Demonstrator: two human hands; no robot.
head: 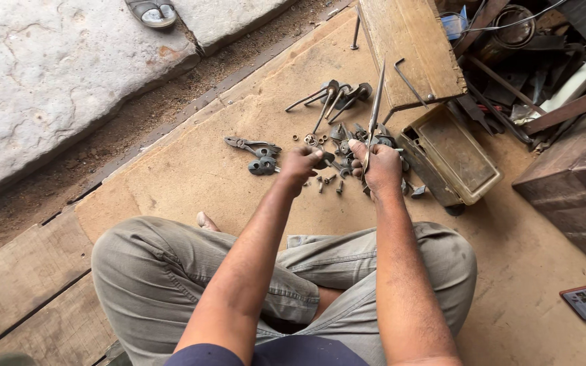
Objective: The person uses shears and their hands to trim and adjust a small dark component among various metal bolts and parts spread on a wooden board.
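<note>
I sit cross-legged on a brown board floor (191,169). My right hand (378,166) grips a long thin metal tool (376,102) that points up and away toward a wooden box. My left hand (301,164) is closed around a small dark metal part (324,159) held close to the right hand. Under and around both hands lies a scatter of small nuts, bolts and dark metal pieces (334,181). Several long-stemmed metal parts (330,98) lie just beyond them.
A pair of pliers (249,144) lies left of my left hand. A wooden box (412,47) and an open metal tin (452,156) stand to the right, with a heap of scrap tools (523,61) behind. Stone slabs (55,68) lie far left; a sandal (152,11) rests there.
</note>
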